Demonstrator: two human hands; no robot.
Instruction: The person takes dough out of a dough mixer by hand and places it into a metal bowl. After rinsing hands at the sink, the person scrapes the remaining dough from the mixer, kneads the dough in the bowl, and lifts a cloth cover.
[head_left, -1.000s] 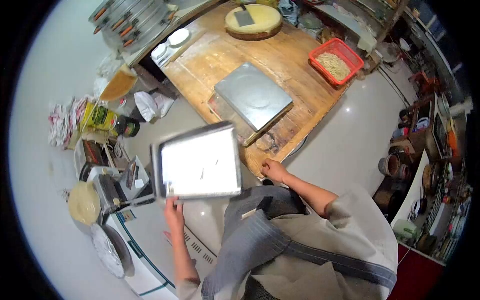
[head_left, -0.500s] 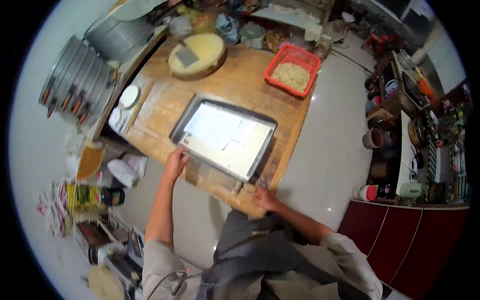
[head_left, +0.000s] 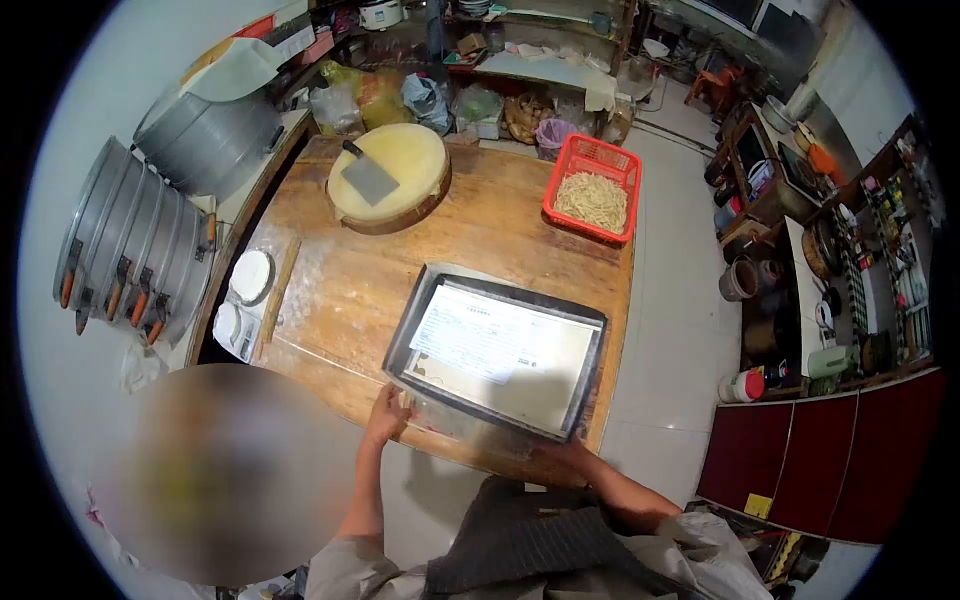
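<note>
A dark-rimmed rectangular tray [head_left: 592, 372] with a sheet of printed paper [head_left: 475, 335] in it lies over the near right part of the wooden table [head_left: 480, 235]. My left hand [head_left: 387, 412] is at the tray's near left corner, its fingers closed at the edge. By the near right corner is my right hand [head_left: 568, 455], blurred and partly under the rim, so its fingers do not show clearly. Something flat and pale shows beneath the tray's near edge.
A round board [head_left: 425, 195] with a cleaver [head_left: 370, 180] sits at the back left. At the back right is a red basket [head_left: 632, 205] of pale strips. A rolling pin [head_left: 280, 298] and white containers [head_left: 250, 276] are on the left. Steamers [head_left: 135, 240] stand beyond.
The tray has moved from the left over the table, then a little right, with my left hand at it. My right hand has come to the tray's near right corner.
</note>
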